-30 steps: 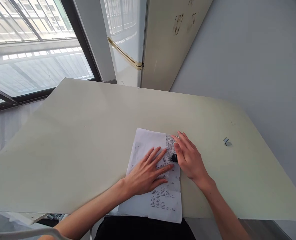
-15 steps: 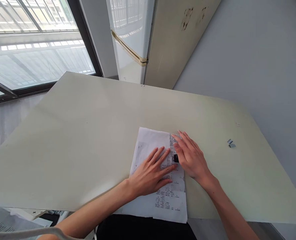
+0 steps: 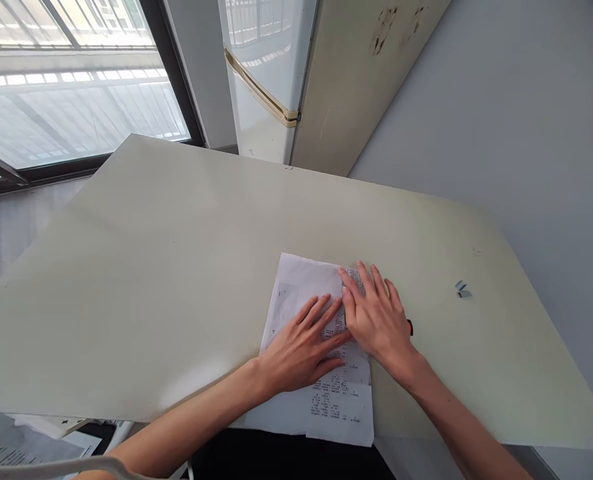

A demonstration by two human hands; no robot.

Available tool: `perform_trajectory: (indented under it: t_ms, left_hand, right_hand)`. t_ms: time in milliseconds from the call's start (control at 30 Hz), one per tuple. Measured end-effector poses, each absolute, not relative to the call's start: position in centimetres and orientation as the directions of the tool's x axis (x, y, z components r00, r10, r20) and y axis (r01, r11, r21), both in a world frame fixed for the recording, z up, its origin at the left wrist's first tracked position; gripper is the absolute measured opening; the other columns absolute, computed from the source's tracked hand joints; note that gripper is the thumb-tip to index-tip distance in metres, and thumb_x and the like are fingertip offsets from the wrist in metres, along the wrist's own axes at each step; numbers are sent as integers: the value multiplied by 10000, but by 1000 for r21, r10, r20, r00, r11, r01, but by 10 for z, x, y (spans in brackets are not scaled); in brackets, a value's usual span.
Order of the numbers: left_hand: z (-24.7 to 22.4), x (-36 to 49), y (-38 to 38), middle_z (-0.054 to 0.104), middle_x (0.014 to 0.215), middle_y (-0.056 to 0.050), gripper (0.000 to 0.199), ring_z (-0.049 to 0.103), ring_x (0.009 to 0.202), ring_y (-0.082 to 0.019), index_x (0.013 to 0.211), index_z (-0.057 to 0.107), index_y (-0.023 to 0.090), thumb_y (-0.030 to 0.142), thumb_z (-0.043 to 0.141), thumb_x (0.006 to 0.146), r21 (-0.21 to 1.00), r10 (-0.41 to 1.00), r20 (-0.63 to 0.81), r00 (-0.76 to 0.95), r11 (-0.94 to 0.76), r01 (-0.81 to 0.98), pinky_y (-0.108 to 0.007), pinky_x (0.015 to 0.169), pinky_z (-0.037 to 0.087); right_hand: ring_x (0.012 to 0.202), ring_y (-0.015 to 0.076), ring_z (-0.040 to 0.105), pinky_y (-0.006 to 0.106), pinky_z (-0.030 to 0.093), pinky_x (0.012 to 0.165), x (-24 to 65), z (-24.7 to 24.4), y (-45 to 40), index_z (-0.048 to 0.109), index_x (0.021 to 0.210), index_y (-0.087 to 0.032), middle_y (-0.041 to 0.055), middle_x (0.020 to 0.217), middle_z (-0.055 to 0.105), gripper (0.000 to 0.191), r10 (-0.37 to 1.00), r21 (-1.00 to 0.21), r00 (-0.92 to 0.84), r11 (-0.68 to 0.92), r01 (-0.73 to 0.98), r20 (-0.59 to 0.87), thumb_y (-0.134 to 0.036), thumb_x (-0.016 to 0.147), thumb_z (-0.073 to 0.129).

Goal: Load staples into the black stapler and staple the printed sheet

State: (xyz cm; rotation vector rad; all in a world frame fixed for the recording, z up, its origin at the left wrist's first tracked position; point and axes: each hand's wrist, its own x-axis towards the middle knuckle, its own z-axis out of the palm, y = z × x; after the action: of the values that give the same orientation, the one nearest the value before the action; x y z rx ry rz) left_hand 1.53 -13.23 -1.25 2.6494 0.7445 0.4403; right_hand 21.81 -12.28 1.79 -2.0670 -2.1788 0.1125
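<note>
A sheet of printed paper (image 3: 296,280) lies near the front edge of the pale table, its lower end at the edge. My left hand (image 3: 301,350) rests flat on the paper with its fingers spread. On the paper's upper right part lies my right hand (image 3: 379,317), palm down, fingers apart. Beneath it is a dark object (image 3: 410,327) with an orange-red part, which sticks out at the right side of the hand. Most of that object is hidden, and I cannot make out what it is.
Small grey pieces (image 3: 462,289) lie on the table (image 3: 201,220) at the right. Behind the table stand a fridge (image 3: 266,120) and a window. Papers (image 3: 21,443) and a pale cable (image 3: 51,469) show at the lower left.
My right hand has shifted slightly left and turned over the dark object, whose orange-red end now shows at the right. My left hand stays in place.
</note>
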Motion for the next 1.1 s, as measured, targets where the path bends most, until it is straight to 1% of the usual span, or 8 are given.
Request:
perform_trajectory:
  t_ms: [167, 300, 400, 500, 733, 867, 967, 1100]
  left_hand:
    - [-15, 13, -132, 152, 1786, -128, 638, 160, 1645, -374, 1650, 394, 243, 476, 566, 1081, 418, 549, 245, 799, -804, 424, -582, 1331, 284]
    - [-13, 12, -129, 134, 1791, -107, 633, 149, 1647, -361, 1662, 375, 271, 476, 552, 1089, 415, 543, 234, 807, -806, 422, -577, 1326, 299]
    - [-10, 5, -128, 129, 1792, -94, 593, 150, 1646, -359, 1644, 416, 285, 476, 538, 1096, 403, 551, 221, 804, -803, 440, -575, 1325, 301]
    - [-5, -10, -128, 131, 1793, -84, 574, 162, 1645, -366, 1646, 420, 293, 454, 525, 1105, 360, 576, 203, 791, -796, 487, -588, 1320, 302]
    - [3, -47, -121, 142, 1795, -72, 622, 178, 1646, -363, 1684, 346, 281, 445, 518, 1108, 273, 626, 151, 765, -770, 576, -590, 1305, 333]
    - [4, -53, -114, 172, 1792, -57, 647, 178, 1652, -339, 1702, 288, 291, 421, 520, 1112, 268, 633, 135, 762, -764, 587, -577, 1315, 323]
    - [6, -52, -110, 226, 1781, -59, 687, 219, 1645, -331, 1713, 247, 284, 440, 528, 1107, 269, 639, 134, 758, -759, 593, -566, 1297, 368]
    - [7, -50, -101, 282, 1765, -50, 673, 272, 1628, -337, 1703, 280, 307, 447, 541, 1099, 269, 655, 129, 744, -745, 610, -558, 1262, 430]
  right_hand:
    - [1607, 408, 317, 728, 305, 1232, 205, 11, -120, 517, 1600, -271, 104, 1707, 434, 534, 990, -154, -89, 105, 982, 108, -378, 1115, 321]
    - [1581, 351, 391, 631, 369, 1242, 207, 17, -119, 531, 1590, -251, 103, 1697, 452, 553, 995, -254, -45, 66, 965, 89, -424, 1129, 280]
    - [1550, 283, 452, 544, 421, 1237, 215, 24, -125, 558, 1559, -255, 78, 1658, 514, 550, 994, -405, 37, 10, 914, 107, -436, 1135, 257]
    - [1519, 262, 486, 511, 440, 1232, 229, 25, -143, 592, 1504, -269, 57, 1615, 563, 495, 985, -518, 59, 36, 854, 165, -432, 1133, 308]
    - [1417, 290, 591, 529, 532, 1158, 273, -4, -188, 567, 1479, -345, 50, 1528, 625, 417, 986, -595, 33, 73, 800, 165, -465, 1089, 484]
    - [1324, 305, 658, 560, 565, 1111, 292, -18, -199, 571, 1467, -355, 58, 1437, 680, 429, 979, -626, 121, 9, 780, 164, -501, 1064, 534]
    - [1292, 304, 673, 554, 587, 1077, 297, -21, -203, 603, 1429, -370, 49, 1409, 690, 398, 974, -668, 183, -45, 743, 137, -507, 1060, 541]
    - [1300, 298, 660, 553, 574, 1091, 299, -20, -203, 617, 1414, -379, 42, 1410, 683, 383, 975, -716, 201, -75, 694, 93, -499, 1055, 558]
